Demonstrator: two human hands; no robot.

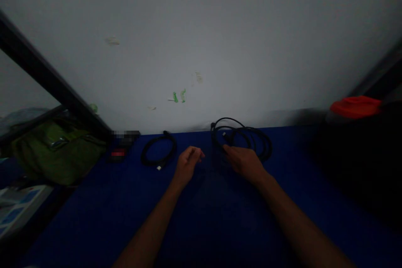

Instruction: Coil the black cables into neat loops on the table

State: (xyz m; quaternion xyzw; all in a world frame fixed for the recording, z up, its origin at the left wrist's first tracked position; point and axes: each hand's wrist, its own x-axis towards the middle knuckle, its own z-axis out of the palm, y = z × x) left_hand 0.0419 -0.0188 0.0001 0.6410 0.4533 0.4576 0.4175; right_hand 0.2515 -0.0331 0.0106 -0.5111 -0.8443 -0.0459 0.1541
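A coiled black cable [266, 144] with a light-coloured metal plug end lies on the blue tabletop [201, 217] near the wall. My right hand [245, 161] is at the coil's near left side, its fingers closed on the cable; the fingertips are partly hidden. My left hand [190, 161] hovers between two cables, its fingers loosely curled with nothing visible in them. To its left a second black cable [143, 153] lies in a neat loop, its pale USB-like plug pointing toward me.
A grey wall [251, 50] with green tape scraps stands behind the table. Dark boxes [125, 142] lie at the back left, beyond the looped cable. A green bag [59, 150] sits off the left side. An orange-topped object [356, 106] and a large dark shape are at right.
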